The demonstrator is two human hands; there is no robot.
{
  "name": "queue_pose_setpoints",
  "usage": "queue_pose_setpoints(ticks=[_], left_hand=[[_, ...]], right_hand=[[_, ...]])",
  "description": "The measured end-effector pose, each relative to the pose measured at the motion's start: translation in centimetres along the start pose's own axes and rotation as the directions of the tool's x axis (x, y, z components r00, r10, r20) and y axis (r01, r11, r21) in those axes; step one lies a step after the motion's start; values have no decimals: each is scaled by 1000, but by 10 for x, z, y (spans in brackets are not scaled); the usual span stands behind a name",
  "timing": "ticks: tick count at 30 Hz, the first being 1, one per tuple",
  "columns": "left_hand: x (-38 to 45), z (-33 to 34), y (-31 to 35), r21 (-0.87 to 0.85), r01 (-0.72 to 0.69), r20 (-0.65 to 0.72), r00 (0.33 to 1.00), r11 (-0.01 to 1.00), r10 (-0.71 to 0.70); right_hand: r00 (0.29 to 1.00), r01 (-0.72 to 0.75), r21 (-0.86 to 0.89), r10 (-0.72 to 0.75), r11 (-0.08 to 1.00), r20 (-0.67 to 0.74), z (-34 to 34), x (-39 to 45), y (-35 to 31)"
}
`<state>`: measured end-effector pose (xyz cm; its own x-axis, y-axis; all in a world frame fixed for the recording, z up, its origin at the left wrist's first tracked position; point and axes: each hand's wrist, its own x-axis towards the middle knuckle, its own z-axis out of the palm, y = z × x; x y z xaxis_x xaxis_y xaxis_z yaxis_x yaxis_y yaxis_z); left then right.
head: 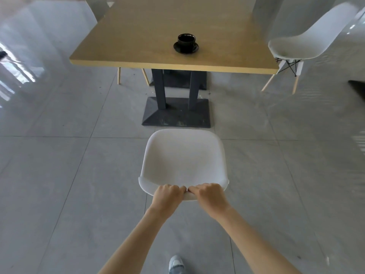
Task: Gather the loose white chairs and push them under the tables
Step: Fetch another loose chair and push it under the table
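Observation:
A white chair (183,159) stands on the grey tiled floor right in front of me, its seat facing the table. My left hand (167,196) and my right hand (210,195) grip the top edge of its backrest side by side, knuckles almost touching. The wooden table (150,36) lies just beyond, on two dark posts with a dark base plate (175,115) near the chair's front edge. A second white chair (304,40) stands to the right of the table, turned leftward. At the table's far left a third white chair (92,6) is partly visible, its wooden legs under the tabletop.
A black cup on a black saucer (186,43) sits near the table's front edge. My shoe (176,264) shows at the bottom. Glossy grey floor spreads left and right. A dark object (357,86) juts in at the right edge.

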<state>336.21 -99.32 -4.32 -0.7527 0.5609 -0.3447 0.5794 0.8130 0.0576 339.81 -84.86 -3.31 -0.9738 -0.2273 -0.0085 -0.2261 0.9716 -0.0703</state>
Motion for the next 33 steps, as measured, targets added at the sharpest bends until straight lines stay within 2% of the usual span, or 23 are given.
queue_pose_setpoints(ticks=[12,18,33], left_hand=[[105,-39,-42,28,-18,-31,999,999,18],[157,-60,-55,-4,8,-17,1000,1000,-8],[260,-99,-82,-19,40,-30,999,999,-41]], right_hand=[[1000,14,-22,-14,1000,7,-4,104,57],[997,25,-23,-24,999,76,-9,154,91],[992,36,3,-36,999,121,-16,251,156]])
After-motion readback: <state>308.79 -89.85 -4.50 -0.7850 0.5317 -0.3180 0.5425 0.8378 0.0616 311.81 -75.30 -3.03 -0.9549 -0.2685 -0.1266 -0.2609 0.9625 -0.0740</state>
